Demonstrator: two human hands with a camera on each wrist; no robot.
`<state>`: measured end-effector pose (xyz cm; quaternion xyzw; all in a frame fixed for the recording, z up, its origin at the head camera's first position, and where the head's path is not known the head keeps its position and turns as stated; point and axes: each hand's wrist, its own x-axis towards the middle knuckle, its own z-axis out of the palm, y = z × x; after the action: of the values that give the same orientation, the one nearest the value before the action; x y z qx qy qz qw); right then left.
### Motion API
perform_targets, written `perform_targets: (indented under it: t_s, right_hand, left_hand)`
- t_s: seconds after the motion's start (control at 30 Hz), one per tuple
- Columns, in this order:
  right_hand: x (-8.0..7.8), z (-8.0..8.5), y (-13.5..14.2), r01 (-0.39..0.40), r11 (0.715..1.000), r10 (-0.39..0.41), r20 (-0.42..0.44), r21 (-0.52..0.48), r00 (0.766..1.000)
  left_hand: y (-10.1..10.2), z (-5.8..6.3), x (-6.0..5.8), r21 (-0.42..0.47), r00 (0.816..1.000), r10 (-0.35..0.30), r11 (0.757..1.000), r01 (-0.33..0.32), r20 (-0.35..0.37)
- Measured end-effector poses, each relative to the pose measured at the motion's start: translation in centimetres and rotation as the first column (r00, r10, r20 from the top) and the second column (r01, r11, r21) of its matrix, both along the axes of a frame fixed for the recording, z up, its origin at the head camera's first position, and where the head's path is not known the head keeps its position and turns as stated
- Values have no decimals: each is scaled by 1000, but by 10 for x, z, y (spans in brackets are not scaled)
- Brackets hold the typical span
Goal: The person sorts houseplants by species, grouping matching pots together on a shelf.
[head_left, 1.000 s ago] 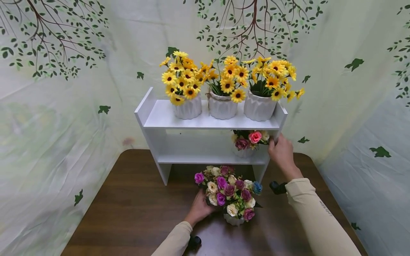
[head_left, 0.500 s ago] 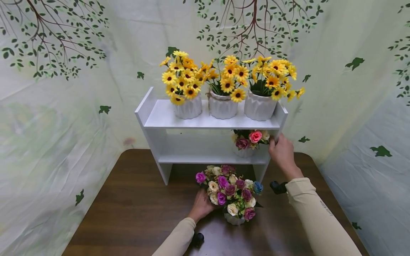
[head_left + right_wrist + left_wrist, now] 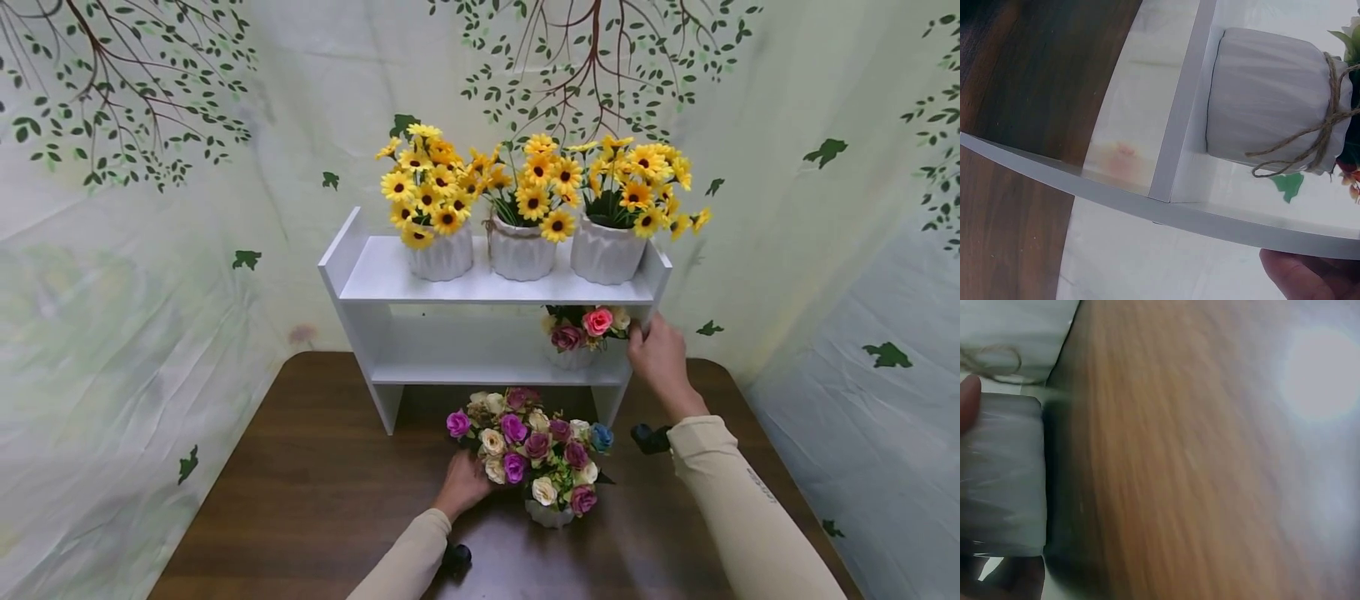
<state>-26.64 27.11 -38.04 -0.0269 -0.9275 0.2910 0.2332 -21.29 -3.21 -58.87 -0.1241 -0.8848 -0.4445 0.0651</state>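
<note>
My left hand (image 3: 463,483) grips a white flower pot (image 3: 1004,475), thumb on one side and fingers on the other. In the head view its bouquet of purple and cream roses (image 3: 491,442) hides that pot. Just to its right, another pot (image 3: 550,513) with mixed roses stands on the table. My right hand (image 3: 660,358) holds the right side panel of the white shelf (image 3: 450,342), fingers curled at the panel's edge. Close to that panel, a pot tied with twine (image 3: 1279,100) sits on the middle shelf, bearing pink and mauve roses (image 3: 588,325).
Three white pots (image 3: 522,252) of yellow daisy-like flowers line the top shelf. The dark wooden table (image 3: 300,483) carries the shelf unit near its back edge. A leaf-printed cloth (image 3: 187,292) hangs behind and at both sides.
My left hand and its bouquet drift slightly right, then back left and a little toward me. My right hand stays at the side panel, and the shelf pots keep their places.
</note>
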Motion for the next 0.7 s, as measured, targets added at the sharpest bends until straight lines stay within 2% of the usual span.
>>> perform_targets:
  t_s: [0.13, 0.3, 0.43, 0.57, 0.7]
  right_hand:
    - [2, -1, 0, 9, 1000, -9, 15, -9, 1000]
    - [4, -2, 1, 8, 1000, -8, 13, -13, 1000]
    - [6, -2, 3, 13, 1000, -13, 11, -3, 1000]
    - [7, -2, 4, 15, 1000, -15, 2, 6, 1000]
    - [7, -1, 5, 13, 1000, -13, 9, 1, 1000]
  left_hand:
    - [-17, 6, 7, -7, 1000, 0, 1000, 0, -21]
    - [-41, 32, 24, -21, 998, 15, 1000, -16, -55]
    - [-59, 62, 36, -23, 996, 39, 999, -41, -80]
    - [-73, 100, 42, -22, 996, 42, 999, -44, -83]
    - [-80, 140, 41, 72, 998, 50, 996, -48, -24]
